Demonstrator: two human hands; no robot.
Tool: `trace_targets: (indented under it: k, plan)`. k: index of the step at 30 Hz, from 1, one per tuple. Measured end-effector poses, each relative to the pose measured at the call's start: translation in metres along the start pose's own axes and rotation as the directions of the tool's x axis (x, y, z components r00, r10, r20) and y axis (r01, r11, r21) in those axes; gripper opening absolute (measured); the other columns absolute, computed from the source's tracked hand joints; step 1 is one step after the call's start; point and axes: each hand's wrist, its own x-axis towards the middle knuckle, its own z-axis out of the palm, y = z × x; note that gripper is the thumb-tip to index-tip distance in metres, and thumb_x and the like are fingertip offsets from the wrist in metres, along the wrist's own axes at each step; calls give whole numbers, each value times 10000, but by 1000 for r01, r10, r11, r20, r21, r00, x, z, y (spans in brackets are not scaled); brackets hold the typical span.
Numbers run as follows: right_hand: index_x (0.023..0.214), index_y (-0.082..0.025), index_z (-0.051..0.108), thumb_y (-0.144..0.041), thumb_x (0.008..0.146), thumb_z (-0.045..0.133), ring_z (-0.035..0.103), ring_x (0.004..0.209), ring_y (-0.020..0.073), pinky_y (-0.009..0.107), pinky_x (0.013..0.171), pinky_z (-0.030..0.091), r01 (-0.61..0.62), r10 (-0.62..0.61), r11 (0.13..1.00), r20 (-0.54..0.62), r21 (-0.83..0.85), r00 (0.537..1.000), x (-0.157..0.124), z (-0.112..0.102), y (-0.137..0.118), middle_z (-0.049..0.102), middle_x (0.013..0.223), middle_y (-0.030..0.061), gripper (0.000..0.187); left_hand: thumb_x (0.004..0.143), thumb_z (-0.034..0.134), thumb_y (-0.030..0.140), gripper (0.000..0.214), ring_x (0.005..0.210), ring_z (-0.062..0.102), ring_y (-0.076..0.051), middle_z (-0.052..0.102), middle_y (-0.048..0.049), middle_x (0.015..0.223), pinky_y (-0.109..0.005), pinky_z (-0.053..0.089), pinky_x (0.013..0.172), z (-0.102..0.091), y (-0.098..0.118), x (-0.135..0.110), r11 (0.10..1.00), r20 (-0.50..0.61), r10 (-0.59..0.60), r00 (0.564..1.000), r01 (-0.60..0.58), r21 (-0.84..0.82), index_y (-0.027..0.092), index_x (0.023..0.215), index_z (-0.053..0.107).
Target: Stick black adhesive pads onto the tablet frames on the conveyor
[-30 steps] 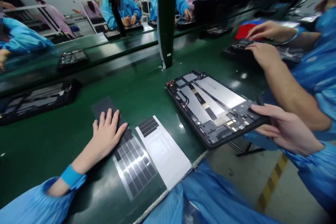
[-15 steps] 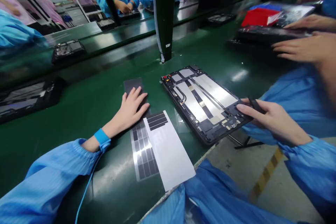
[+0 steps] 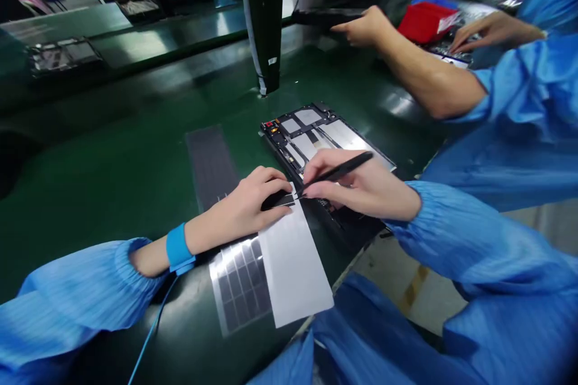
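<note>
Holding a slim black tool at the strips

My right hand is closed on the tool as on a pen, its tip down at the far end of the white sheet, where the black strips are. My left hand bends over that same end, fingers and thumb around the strips; whether it pinches one or only presses down, I cannot tell.

The sheet lies on the green worktop, its near end close to the edge. Left of it is a clear film with dark rectangles, and a dark film shows beyond my wrist. The opened device sits just past the sheet to the right, insides up, its near part mostly hidden by my right hand.

As I judge it, a tip driven in too steeply could tear a strip or crease its corner. If my left fingers press too lightly, the loose sheet could skid under the push. With fingertips and tip so near each other, a slip could prick me or jolt the device's bare parts. The blue cord from my wristband could catch and drag at my left hand
</note>
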Motion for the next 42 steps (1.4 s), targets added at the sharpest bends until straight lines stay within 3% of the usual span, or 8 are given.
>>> trace_targets:
  k: [4,15,23,26,28,32,35,42]
  plan:
    - [773,-133,584,-271,791,598,579,619,99,208,548,440,34,-31,999,71,-40,997,4,10,3,599,763,30,140,848,531,357,245,962,491,-193,528,-74,1041,-311,471,793,2,4,-4,1000,-39,-4,999,3,-24,156,981,577]
    - [779,-136,605,-256,752,640,579,616,106,192,494,436,-28,28,999,7,-45,1000,4,13,8,616,724,34,128,873,475,409,303,971,479,-215,494,-101,1061,-343,482,801,-4,7,-6,998,36,37,999,-38,46,156,1021,550]
    - [719,-175,581,-269,748,645,576,580,113,213,472,424,1,-1,999,-19,-44,1000,4,16,4,591,659,3,118,871,473,419,303,970,476,-209,495,-92,1055,-334,471,803,-4,3,-5,998,40,48,998,-50,32,160,1009,550]
    - [692,-186,544,-301,765,628,585,558,114,228,477,446,-58,68,995,-118,81,991,7,9,2,561,636,-8,159,852,505,426,311,957,485,-206,508,-87,1045,-331,468,794,-3,3,-4,999,35,38,999,-39,17,162,1009,554]
    - [681,-188,513,-312,773,616,593,561,116,241,490,463,-79,113,988,-265,133,958,10,5,3,547,653,-6,186,825,543,440,317,967,484,-211,514,-84,1048,-344,456,812,-2,2,-3,999,15,37,999,-37,14,163,978,558]
    - [641,-196,433,-308,800,577,559,494,98,239,445,451,-91,155,984,-482,153,862,15,8,11,511,635,-9,242,809,584,383,252,962,491,-200,521,-92,1077,-325,443,775,-1,0,0,999,-180,20,983,-26,-29,162,822,464]
    - [628,-202,406,-297,813,553,540,461,91,226,395,429,-105,168,982,-478,157,862,14,15,17,491,612,-11,255,831,539,274,216,971,498,-193,541,-99,1091,-305,430,745,-1,0,5,995,-262,51,964,-71,-66,181,738,368]
    - [628,-207,397,-299,806,555,535,470,99,231,387,435,-128,181,981,-443,148,878,13,19,17,482,615,-9,255,803,495,167,178,1010,500,-179,542,-82,1117,-300,420,802,1,0,15,981,-230,75,970,-113,-156,191,733,333]
